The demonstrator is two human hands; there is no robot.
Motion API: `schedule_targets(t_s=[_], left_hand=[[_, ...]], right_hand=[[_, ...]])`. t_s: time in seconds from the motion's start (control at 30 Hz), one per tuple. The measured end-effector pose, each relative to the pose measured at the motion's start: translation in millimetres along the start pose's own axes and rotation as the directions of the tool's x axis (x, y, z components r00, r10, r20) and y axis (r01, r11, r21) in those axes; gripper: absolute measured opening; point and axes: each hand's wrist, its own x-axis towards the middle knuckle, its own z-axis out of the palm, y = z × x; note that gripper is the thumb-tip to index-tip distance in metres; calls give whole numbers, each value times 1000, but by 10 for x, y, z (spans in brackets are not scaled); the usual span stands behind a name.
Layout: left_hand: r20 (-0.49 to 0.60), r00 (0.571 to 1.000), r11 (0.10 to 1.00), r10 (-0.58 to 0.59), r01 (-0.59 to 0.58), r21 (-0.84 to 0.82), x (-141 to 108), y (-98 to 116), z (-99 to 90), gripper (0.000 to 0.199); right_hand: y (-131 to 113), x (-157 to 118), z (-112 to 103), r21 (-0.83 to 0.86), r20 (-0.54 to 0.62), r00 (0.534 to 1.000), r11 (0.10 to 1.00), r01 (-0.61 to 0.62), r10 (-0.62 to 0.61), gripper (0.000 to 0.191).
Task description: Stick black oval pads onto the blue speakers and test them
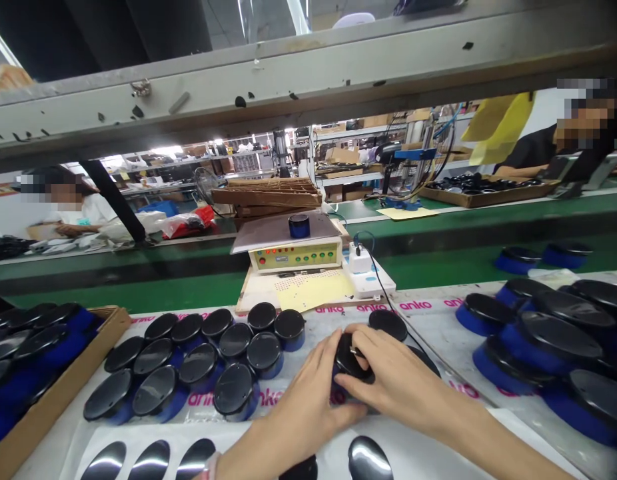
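This is a factory floor with long assembly lines, and a grey metal rail (288, 73) crosses the top of the view. Behind it runs a green conveyor belt (488, 227), with one co-worker (73, 207) at upper left and another (533, 143) at upper right. At centre, a digital scale (288, 257) carries one blue-and-black piece (298, 226).

On the near bench, a white printed sheet (428, 320) holds most of the work. About a dozen finished-looking pieces (198, 363), black tops on blue bases, stand in rows left of the hands, and more lie in a cardboard tray (53, 380) at lower left. A larger group (548, 340) sits tilted at right. Along the bottom edge, loose glossy black ovals (368, 460) lie flat, with no blue base under them, so these seem still left.

At lower centre, the left hand (298, 407) and right hand (388, 373) close from two sides around a round black-and-blue piece (349, 358), fingers curved and pressing it together.
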Motion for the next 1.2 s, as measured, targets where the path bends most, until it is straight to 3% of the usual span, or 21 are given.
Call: schedule_targets(t_s=[0.1, 0.23, 0.33, 0.47, 0.57, 0.63, 0.7, 0.77, 0.87, 1.07, 1.2], left_hand=[[-79, 997, 996, -2, -5, -84, 49, -54, 75, 79], [-241, 970, 989, 15, -50, -139, 32, 17, 81, 73], [-357, 923, 985, 141, -168, -45, 7, 110, 38, 78], [-402, 886, 973, 231, -222, 70, -3, 172, 6, 83], [-349, 916, 980, 200, -194, 53, -8, 171, 12, 83], [-258, 957, 991, 135, -136, 15, -11, 156, 23, 79], [-164, 985, 998, 60, -64, -23, -8, 134, 36, 70], [-117, 993, 998, 0, -8, -63, 4, 112, 52, 60], [-113, 992, 992, -51, 38, -121, 47, 84, 90, 52], [-67, 995, 988, -72, 62, -141, 179, 35, 165, 31], [-19, 997, 986, -79, 76, -152, 147, 27, 88, 39]], right_hand=[[1, -26, 0, 44, -1, 999, 998, -33, 33, 28], [12, -77, -92, 348, 15, 998, 936, -57, 55, 16], [47, -94, -145, 574, -13, 998, 817, 52, -55, 23], [95, -122, -133, 671, -38, 995, 735, 93, -91, 24], [145, -134, -170, 650, -22, 999, 759, 41, -35, 28], [220, -115, -224, 567, -54, 992, 822, -62, 112, 34], [340, -77, -263, 400, -158, 947, 895, -196, 278, 37], [484, -35, -250, 220, -253, 904, 930, -294, 346, 38], [659, 5, -140, 102, -214, 916, 941, -324, 339, 26], [684, 49, -17, 119, -205, 925, 946, -301, 320, 17], [759, 16, 18, 149, -214, 933, 954, -260, 288, 24]])
